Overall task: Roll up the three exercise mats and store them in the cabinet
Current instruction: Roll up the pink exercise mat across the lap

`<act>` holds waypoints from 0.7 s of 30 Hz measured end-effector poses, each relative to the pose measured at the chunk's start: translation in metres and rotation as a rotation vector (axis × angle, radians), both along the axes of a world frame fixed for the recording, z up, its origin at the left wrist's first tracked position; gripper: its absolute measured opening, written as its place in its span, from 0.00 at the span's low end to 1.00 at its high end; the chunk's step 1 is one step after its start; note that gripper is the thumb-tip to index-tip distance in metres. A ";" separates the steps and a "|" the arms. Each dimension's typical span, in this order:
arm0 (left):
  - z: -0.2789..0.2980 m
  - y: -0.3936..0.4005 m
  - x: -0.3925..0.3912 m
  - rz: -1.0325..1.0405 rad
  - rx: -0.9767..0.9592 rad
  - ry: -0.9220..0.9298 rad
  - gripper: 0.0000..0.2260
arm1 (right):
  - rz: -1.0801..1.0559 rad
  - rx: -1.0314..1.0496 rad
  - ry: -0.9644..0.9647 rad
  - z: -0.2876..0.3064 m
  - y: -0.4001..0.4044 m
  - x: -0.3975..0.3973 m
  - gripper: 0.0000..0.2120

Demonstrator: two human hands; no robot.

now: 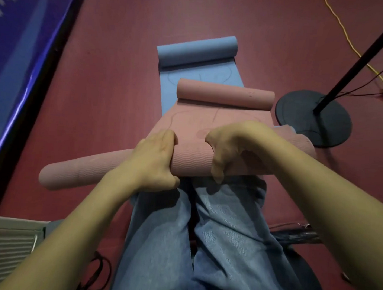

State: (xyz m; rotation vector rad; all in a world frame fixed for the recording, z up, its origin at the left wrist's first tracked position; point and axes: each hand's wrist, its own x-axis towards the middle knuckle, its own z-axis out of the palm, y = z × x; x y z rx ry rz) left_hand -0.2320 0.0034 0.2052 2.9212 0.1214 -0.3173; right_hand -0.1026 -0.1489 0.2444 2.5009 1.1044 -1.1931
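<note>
A pink mat (192,160) lies rolled across the floor just in front of my knees, its ribbed roll stretching from lower left to right. My left hand (156,163) grips the roll with fingers curled over its top. My right hand (228,146) grips it too, thumb hooked under the near side. The flat part of this mat (227,118) runs away from me and ends in a second curled pink roll (225,94). Under it lies a blue mat (167,86), with its far end curled into a roll (197,51).
A black stand with a round base (314,118) and slanted pole (363,56) sits right of the mats. A yellow cable (347,37) runs across the red floor. A blue padded edge (21,69) lines the left. A white slatted object (7,252) lies at lower left.
</note>
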 end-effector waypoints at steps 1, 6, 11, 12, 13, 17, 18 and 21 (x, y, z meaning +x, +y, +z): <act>-0.003 -0.001 -0.002 -0.019 0.021 -0.027 0.29 | -0.005 0.001 0.018 0.001 0.000 0.002 0.40; -0.010 0.001 0.004 -0.076 0.130 -0.028 0.39 | -0.031 0.034 0.063 -0.004 0.000 0.006 0.50; -0.004 0.004 0.014 -0.089 0.218 0.043 0.42 | -0.100 0.127 -0.039 -0.004 -0.007 0.001 0.52; -0.003 0.004 0.015 -0.092 0.226 0.044 0.39 | -0.101 0.159 -0.089 -0.006 -0.009 -0.001 0.51; -0.001 0.004 0.016 -0.094 0.228 0.042 0.35 | -0.094 0.194 -0.127 -0.008 -0.012 -0.004 0.50; 0.003 0.001 0.013 -0.086 0.228 0.032 0.28 | -0.041 0.343 -0.292 -0.017 -0.024 -0.022 0.41; 0.002 -0.001 0.011 -0.090 0.247 0.023 0.27 | -0.005 0.370 -0.361 -0.019 -0.027 -0.028 0.39; 0.001 -0.007 0.003 -0.112 0.307 -0.031 0.23 | 0.072 0.417 -0.502 -0.023 -0.037 -0.047 0.36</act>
